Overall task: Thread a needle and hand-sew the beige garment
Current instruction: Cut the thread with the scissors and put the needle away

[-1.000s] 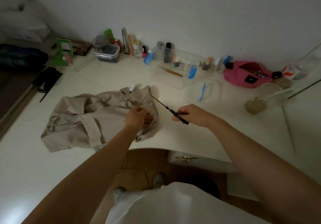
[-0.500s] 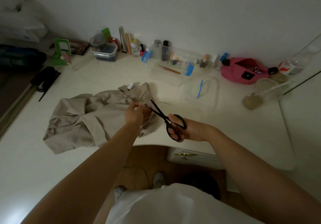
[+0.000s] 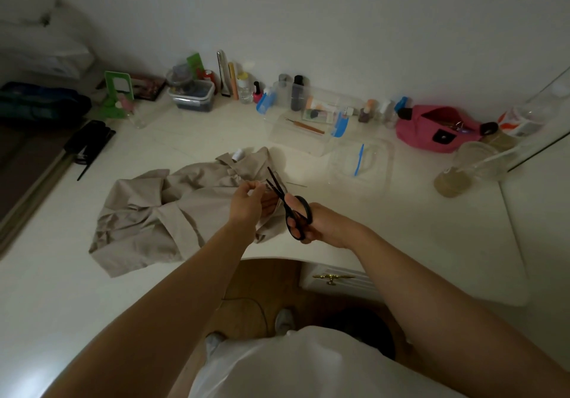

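Because sewing needs a flat and steady base, the beige garment point(image 3: 148, 218) lies crumpled on the bench point(image 3: 401, 228), to the left of my arms, with its collar end under my hands. A white spool point(image 3: 238, 153) stands just behind the collar, partly covered by the cloth, near enough to feed thread.

My left grip point(image 3: 246, 203) hovers just over the collar end with thumb and forefinger pinched together. I judge that they hold the thread tight for cutting, but the thread itself is too fine to see. The scissors point(image 3: 290, 203) point up and left with the blades a little apart and the tips just beside my left fingertips, so that the cut can fall close to the pinch. On the bench just right of the blades lies a thin pale sliver point(image 3: 296, 184). It may be the needle, but I cannot tell. My right grip point(image 3: 320, 224) has its fingers curled through the black handles and holds them firmly.

My left palm hides the cloth under it, and in this dim light I cannot make out whether the blades touch the thread.
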{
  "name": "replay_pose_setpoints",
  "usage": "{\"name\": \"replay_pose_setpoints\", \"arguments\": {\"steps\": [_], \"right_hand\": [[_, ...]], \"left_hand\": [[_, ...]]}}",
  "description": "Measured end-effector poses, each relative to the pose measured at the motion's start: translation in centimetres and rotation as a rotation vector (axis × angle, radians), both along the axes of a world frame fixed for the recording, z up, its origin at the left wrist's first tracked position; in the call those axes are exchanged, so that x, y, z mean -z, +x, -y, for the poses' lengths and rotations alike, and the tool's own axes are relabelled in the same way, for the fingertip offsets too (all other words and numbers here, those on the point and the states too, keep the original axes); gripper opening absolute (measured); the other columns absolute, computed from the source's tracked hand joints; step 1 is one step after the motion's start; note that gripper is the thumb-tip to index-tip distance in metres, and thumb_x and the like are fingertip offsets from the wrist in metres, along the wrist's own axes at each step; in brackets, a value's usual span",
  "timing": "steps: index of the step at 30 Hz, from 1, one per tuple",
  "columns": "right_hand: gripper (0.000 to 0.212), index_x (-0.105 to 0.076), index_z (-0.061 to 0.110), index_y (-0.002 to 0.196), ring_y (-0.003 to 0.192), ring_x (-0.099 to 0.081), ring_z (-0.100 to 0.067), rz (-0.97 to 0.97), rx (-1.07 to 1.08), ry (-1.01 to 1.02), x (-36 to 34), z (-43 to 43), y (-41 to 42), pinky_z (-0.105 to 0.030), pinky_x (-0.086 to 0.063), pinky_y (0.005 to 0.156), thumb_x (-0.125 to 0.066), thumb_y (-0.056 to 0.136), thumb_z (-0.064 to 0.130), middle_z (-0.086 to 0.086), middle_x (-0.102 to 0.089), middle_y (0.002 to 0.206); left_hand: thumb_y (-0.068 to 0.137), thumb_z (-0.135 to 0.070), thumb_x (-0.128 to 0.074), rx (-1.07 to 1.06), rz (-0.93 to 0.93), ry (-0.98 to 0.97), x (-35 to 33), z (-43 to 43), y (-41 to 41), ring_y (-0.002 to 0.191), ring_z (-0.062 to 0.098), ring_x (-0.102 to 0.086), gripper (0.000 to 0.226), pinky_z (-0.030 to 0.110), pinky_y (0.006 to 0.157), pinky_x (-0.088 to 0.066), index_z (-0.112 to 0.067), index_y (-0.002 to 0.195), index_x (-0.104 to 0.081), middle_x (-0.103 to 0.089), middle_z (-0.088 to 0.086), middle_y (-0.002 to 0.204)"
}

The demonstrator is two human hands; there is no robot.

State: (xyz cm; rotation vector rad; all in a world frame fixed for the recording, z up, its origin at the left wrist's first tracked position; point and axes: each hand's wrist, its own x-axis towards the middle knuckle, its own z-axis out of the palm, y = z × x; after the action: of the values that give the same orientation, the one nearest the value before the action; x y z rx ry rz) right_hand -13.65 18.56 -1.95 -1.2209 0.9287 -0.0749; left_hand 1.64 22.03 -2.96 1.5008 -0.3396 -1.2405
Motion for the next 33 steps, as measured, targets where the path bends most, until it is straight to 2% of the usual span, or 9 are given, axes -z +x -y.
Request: {"name": "replay_pose_setpoints", "arguments": {"steps": [6,10,16,18,20,22,25,29,33], "right_hand": [[0.058,-0.052,0.013,0.067,0.047,-0.037,-0.014,-0.022,0.038,-0.056,-0.2,0.1,0.9,-0.023,-0.036,0.054,-0.043,0.09,0.067,-0.004,-0.053,0.058],[0.057,-0.052,0.014,0.067,0.047,-0.037,-0.013,-0.028,0.045,-0.079,-0.4,0.2,1.1,-0.024,-0.035,0.055,-0.043,0.092,0.065,-0.004,-0.053,0.059],[0.052,-0.052,0.014,0.069,0.046,-0.037,-0.01,-0.039,0.101,-0.117,-0.5,0.1,1.2,-0.021,-0.034,0.053,-0.048,0.092,0.061,-0.003,-0.049,0.059],[0.051,-0.057,0.014,0.07,0.047,-0.04,-0.01,-0.068,0.203,-0.165,-0.5,0.4,1.0,-0.02,-0.034,0.052,-0.051,0.092,0.06,-0.003,-0.053,0.06],[0.047,-0.063,0.012,0.074,0.05,-0.051,-0.012,-0.181,0.299,-0.266,0.2,1.3,0.2,-0.019,-0.04,0.051,-0.053,0.095,0.052,-0.004,-0.061,0.064],[0.05,-0.068,0.004,0.076,0.064,-0.063,-0.023,-0.425,0.282,-0.44,1.5,2.3,-1.2,-0.03,-0.05,0.061,-0.052,0.098,0.047,-0.011,-0.068,0.074],[0.052,-0.056,0.007,0.065,0.055,-0.05,-0.02,-0.745,0.208,-0.574,2.8,2.8,-3.5,-0.029,-0.036,0.05,-0.052,0.097,0.048,-0.007,-0.056,0.064],[0.041,-0.054,0.009,0.076,0.057,-0.047,-0.017,-0.858,0.177,-0.6,3.6,2.2,-4.3,-0.025,-0.029,0.045,-0.059,0.094,0.046,0.0,-0.047,0.063],[0.029,-0.056,0.009,0.079,0.077,-0.055,-0.022,-0.908,0.083,-0.578,3.6,2.2,-4.2,-0.025,-0.032,0.047,-0.063,0.093,0.033,-0.006,-0.058,0.083]], "left_hand": [[0.101,-0.014,-0.047,0.029,-0.003,-0.011,-0.3,0.2,0.1,0.067,0.018,-0.065,0.013,0.024,0.056,-0.054,-0.008,0.09,-0.05,-0.066,0.01,0.079],[0.101,-0.014,-0.047,0.03,-0.036,-0.016,-0.2,0.1,0.2,0.075,0.025,-0.064,0.014,0.036,0.072,-0.056,-0.008,0.089,-0.051,-0.066,0.015,0.082],[0.102,-0.014,-0.045,0.048,-0.029,-0.021,-0.3,0.0,0.0,0.083,0.029,-0.067,0.016,0.041,0.082,-0.057,-0.009,0.088,-0.05,-0.068,0.018,0.087],[0.102,-0.014,-0.044,0.066,0.01,-0.033,-0.4,-0.2,0.1,0.079,0.026,-0.068,0.016,0.038,0.079,-0.056,-0.009,0.088,-0.049,-0.07,0.015,0.085],[0.101,-0.013,-0.045,0.072,0.009,-0.042,-0.6,-0.4,0.2,0.072,0.022,-0.068,0.015,0.033,0.072,-0.057,-0.009,0.088,-0.049,-0.07,0.013,0.082],[0.101,-0.014,-0.047,0.086,0.034,-0.033,-0.6,-0.6,0.4,0.069,0.018,-0.067,0.014,0.029,0.067,-0.056,-0.008,0.089,-0.051,-0.07,0.011,0.079],[0.099,-0.014,-0.051,0.134,0.098,-0.005,-0.3,-0.7,0.6,0.07,0.017,-0.065,0.011,0.027,0.065,-0.055,-0.009,0.09,-0.055,-0.069,0.008,0.078],[0.096,-0.012,-0.055,0.236,0.169,-0.007,-0.2,-0.8,0.8,0.067,0.018,-0.061,0.011,0.024,0.061,-0.054,-0.006,0.087,-0.058,-0.066,0.009,0.078],[0.094,-0.01,-0.058,0.351,0.264,-0.023,-0.9,-0.6,0.9,0.061,0.016,-0.057,0.01,0.02,0.056,-0.049,0.0,0.092,-0.061,-0.063,0.009,0.073]]}}
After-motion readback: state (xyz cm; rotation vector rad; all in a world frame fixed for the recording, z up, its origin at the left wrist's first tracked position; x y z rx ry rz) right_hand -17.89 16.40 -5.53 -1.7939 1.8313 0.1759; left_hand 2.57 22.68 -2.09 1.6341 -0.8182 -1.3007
